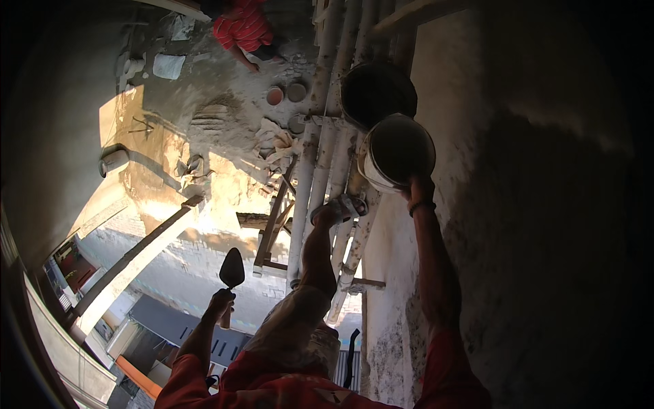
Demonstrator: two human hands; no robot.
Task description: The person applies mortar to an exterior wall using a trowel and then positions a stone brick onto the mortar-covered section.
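Note:
My left hand grips a trowel by its handle, its dark pointed blade turned away from me over the drop. On the right, my right hand is closed on the near rim of a whitish bucket. The bucket tilts, and its dark inside faces me; what it holds is too dim to make out. Just beyond it, touching or nearly so, a wide black tub rests on the scaffold poles. My sandalled foot stands on those poles.
Pale round scaffold poles run away from me beside a wall with a dark damp-looking patch. Far below, a person in red bends near small buckets. Crumpled sacks and an upturned-looking container lie on the ground.

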